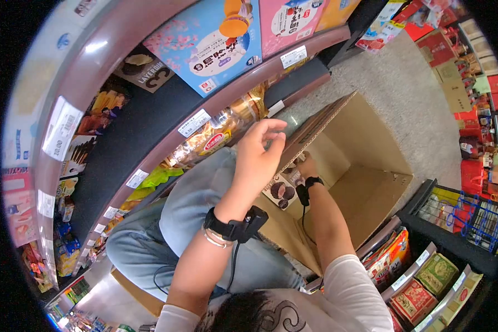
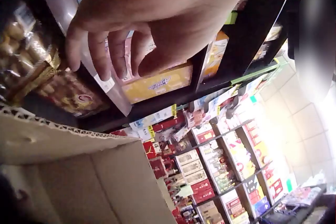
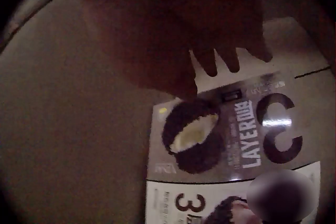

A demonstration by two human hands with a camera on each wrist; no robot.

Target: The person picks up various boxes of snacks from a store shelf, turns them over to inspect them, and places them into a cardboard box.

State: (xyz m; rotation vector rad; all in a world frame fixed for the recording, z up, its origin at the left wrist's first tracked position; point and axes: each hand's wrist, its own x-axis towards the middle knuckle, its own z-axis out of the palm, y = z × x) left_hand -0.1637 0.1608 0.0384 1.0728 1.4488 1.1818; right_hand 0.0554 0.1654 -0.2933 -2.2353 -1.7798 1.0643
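Observation:
My left hand (image 1: pixel 260 152) is raised between the shelf and the cardboard box (image 1: pixel 384 133), its fingers loosely bent and nothing in them. In the left wrist view, the same hand (image 2: pixel 168 19) hangs in front of the shelf goods. My right hand (image 1: pixel 306 166) is down inside the box, beside packages with dark round cakes printed on them (image 1: pixel 282 191). The right wrist view shows that hand (image 3: pixel 173 35) with fingers spread at the upper edge of a brown "LAYER" package (image 3: pixel 236 129); its thumb overlaps that edge. A white package (image 3: pixel 163 200) adjoins the brown one.
Shelves with a price-tagged edge (image 1: pixel 166 141) curve along the left, holding bagged snacks (image 1: pixel 216 138) and a blue carton (image 1: pixel 205 50). The person's bent knees (image 1: pixel 193 193) are beside the box. Lower right stand a wire basket (image 1: pixel 465 216) and more packaged goods (image 1: pixel 412 301).

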